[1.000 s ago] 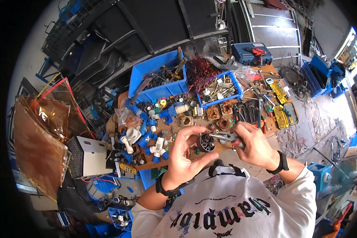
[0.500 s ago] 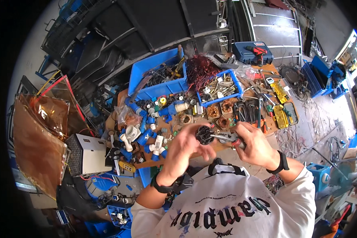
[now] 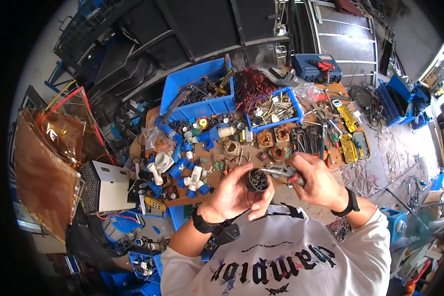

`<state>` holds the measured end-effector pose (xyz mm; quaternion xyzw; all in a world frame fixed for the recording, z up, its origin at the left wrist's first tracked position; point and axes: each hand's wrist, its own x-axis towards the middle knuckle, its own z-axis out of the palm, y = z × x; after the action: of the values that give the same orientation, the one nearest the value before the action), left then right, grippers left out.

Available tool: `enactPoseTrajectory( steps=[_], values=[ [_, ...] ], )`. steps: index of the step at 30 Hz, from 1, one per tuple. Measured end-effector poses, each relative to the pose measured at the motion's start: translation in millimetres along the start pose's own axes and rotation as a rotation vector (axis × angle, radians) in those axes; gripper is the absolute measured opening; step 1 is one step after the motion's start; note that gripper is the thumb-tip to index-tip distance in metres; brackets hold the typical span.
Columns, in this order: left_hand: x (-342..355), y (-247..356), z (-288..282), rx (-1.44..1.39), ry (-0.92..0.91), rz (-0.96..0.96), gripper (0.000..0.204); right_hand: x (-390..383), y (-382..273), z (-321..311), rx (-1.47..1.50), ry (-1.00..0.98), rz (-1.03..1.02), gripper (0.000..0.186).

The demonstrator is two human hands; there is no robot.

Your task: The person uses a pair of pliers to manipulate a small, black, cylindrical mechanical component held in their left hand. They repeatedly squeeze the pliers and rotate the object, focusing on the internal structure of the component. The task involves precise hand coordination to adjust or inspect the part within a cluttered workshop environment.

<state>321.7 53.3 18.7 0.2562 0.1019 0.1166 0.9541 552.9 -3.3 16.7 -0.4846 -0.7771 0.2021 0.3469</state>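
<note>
Tho nr tbl edge (image 3: 182, 201), hands (image 3: 229, 196) (image 3: 315, 181) apart

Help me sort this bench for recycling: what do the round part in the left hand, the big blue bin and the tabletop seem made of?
Round part: perhaps hard plastic, black, slightly glossy, with moulded-looking hollows; painted metal is possible.
Big blue bin: likely plastic, smooth, softly shiny, judging by its even colour.
Tabletop: probably wood, matt, judging by its brown colour; no grain is clear.
</note>
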Motion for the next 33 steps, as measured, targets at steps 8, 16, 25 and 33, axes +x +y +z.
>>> enactPoseTrajectory(
  steps=[8, 16, 25, 33],
  values=[
    [2, -24, 9, 1.152, 0.571, 0.798, 0.067, 2, -6, -3, 0.013, -0.015, 0.150, 0.030],
    [-12, 13, 13, 0.216, 0.217, 0.145, 0.060, 6, -4, -3, -0.094, 0.013, -0.027, 0.038],
    [-1, 6, 2, 0.440, 0.382, 0.228, 0.075, 9, 2, 1, -0.077, -0.026, -0.009, 0.041],
    [7, -5, -4, 1.278, 0.530, 1.033, 0.059, 11, -4, 0, 0.107, -0.075, 0.149, 0.033]
  ],
)
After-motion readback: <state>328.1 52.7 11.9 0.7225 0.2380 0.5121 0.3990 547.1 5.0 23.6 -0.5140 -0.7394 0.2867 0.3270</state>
